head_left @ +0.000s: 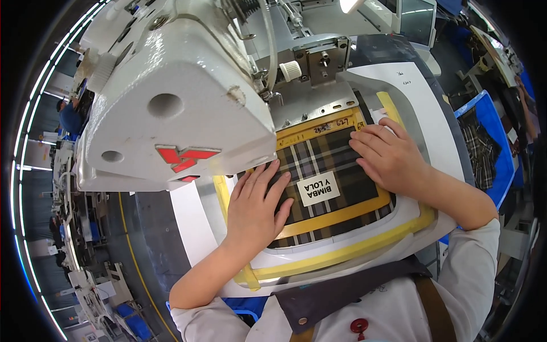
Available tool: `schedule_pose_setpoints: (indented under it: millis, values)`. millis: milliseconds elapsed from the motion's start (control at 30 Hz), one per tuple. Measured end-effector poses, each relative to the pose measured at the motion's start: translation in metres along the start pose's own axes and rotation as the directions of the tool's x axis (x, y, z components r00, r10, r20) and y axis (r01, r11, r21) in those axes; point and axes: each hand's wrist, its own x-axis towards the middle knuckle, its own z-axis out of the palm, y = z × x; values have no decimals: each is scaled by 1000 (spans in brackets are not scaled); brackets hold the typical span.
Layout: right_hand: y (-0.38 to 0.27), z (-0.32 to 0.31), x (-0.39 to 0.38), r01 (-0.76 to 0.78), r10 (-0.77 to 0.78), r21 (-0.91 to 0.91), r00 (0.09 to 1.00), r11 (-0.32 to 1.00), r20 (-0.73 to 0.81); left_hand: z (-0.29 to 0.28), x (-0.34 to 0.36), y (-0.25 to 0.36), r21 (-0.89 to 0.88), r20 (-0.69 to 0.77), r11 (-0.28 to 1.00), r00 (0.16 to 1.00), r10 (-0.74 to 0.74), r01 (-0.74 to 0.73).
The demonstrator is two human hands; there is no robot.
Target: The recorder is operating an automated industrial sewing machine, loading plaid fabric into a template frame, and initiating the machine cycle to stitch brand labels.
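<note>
Dark plaid fabric (339, 155) lies flat inside a yellow clamp frame (336, 216) under the sewing machine head (188, 108). On the fabric sits a white rectangular label (317, 188) with dark lettering, upside down to me. My left hand (256, 204) rests at the left side of the frame, its fingers stretched over the fabric's left edge. On the right side, my right hand (387, 154) lies with its fingers spread over the frame's edge and the fabric. Neither hand grips anything. Some plaid fabric shows below the frame's lower bar.
A white sheet edged with yellow tape (347, 249) surrounds the frame on the table. Beyond it, a metal bracket (319, 105) joins the frame to the machine. A blue bin (496, 137) with plaid fabric stands at right; a monitor (416, 21) is at the back.
</note>
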Motion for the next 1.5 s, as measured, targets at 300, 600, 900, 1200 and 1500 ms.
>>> schedule_pose_setpoints:
  millis: [300,600,900,1200,1500]
  values:
    - [5,11,-7,29,-29,14,998,999,50,6,2,8,29,28,998,998,-60,59]
    - [4,28,-6,151,-151,-10,988,988,-23,22,15,21,-37,57,999,998,-4,6]
    - [0,41,0,181,-180,26,983,983,-19,29,23,24,-26,72,999,997,22,-20]
    - [12,50,-11,265,-265,9,964,964,7,42,36,40,71,112,997,994,2,-10]
    - [12,56,-13,321,-321,30,947,947,-18,51,38,41,-7,96,1000,995,-25,26]
